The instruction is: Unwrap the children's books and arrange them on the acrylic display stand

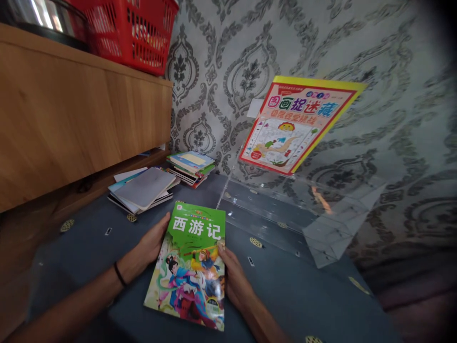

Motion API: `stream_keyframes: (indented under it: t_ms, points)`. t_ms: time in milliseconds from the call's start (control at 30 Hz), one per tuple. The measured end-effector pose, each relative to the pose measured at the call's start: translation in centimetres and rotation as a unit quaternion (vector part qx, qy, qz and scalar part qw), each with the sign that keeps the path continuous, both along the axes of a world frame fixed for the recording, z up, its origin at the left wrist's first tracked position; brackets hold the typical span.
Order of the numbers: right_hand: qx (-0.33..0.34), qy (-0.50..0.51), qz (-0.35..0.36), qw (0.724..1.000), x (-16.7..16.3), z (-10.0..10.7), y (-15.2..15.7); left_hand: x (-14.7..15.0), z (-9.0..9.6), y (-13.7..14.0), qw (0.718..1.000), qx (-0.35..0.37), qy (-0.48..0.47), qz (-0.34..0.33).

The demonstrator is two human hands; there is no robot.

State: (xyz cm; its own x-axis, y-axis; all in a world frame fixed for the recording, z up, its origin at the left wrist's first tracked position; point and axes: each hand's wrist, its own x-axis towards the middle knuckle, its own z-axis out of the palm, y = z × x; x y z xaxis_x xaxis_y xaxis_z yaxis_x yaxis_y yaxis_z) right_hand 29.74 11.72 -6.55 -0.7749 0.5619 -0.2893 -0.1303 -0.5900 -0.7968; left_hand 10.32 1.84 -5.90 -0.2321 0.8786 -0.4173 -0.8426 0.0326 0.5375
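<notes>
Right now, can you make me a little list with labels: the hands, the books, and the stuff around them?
Left hand: holds the left edge of the green book
Right hand: holds its right edge
Book cover: faces up, with cartoon figures
Clear rack: holds one red-and-yellow book
Other books: two piles beside the wooden cabinet
On cabinet: red basket

Two hands [154, 243] [235, 276] on one green book [189, 269] — beyond it, two book piles [146, 188] [192, 164] and one red basket [124, 40]; to its right, one clear rack [330, 233] and one yellow-edged book [296, 126].
</notes>
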Motion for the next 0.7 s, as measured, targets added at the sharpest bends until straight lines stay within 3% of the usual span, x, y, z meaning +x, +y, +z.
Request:
stream_keyframes:
  t_ms: [400, 500, 600, 700]
  points:
    - [0.005, 0.011, 0.011, 1.0, 0.0, -0.2, 0.1, -0.6, -1.1, -0.2, 0.999, 0.023, 0.041, -0.026]
    - [0.038, 0.003, -0.029, 0.999, 0.0, -0.4, -0.1, -0.4, -1.6, -0.1, 0.996, 0.003, 0.088, 0.023]
    - [0.088, 0.002, -0.069, 0.994, 0.0, -0.7, -0.2, -0.1, -1.8, -0.1, 0.976, -0.013, 0.192, 0.101]
    - [0.12, -0.018, -0.081, 0.989, 0.2, -0.8, -0.1, 0.0, -1.6, -0.3, 0.954, -0.024, 0.274, 0.118]
